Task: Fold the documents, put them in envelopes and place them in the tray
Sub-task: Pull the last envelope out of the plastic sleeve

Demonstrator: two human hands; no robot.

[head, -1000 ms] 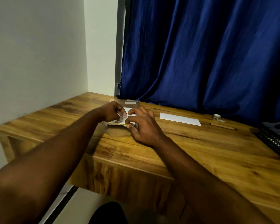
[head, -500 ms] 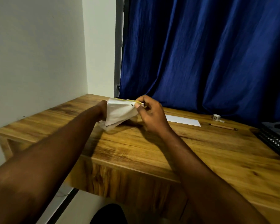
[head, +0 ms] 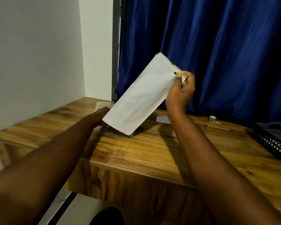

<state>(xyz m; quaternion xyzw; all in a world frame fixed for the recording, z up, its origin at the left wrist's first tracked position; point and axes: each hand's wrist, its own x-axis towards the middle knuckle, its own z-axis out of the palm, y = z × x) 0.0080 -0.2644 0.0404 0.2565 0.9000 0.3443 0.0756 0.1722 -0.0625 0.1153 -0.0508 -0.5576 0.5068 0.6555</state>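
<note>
A white envelope (head: pixel 140 96) with a yellow strip at its top end hangs tilted above the wooden desk (head: pixel 152 153). My right hand (head: pixel 179 93) pinches its upper right corner. My left hand (head: pixel 102 116) rests low at the desk's back left, mostly hidden behind the envelope's lower end, by a clear plastic holder (head: pixel 102 104); whether it grips anything is unclear. A white folded sheet (head: pixel 162 119) lies flat on the desk behind my right wrist. The black mesh tray (head: pixel 272 140) sits at the right edge.
A pencil (head: pixel 218 127) and a small roll of tape (head: pixel 212 118) lie near the blue curtain (head: pixel 217 54) at the back. A white wall closes the left side. The desk's front edge runs below my forearms.
My right hand has lifted the envelope from the desk's back left up and to the right. My left hand stayed low near the holder.
</note>
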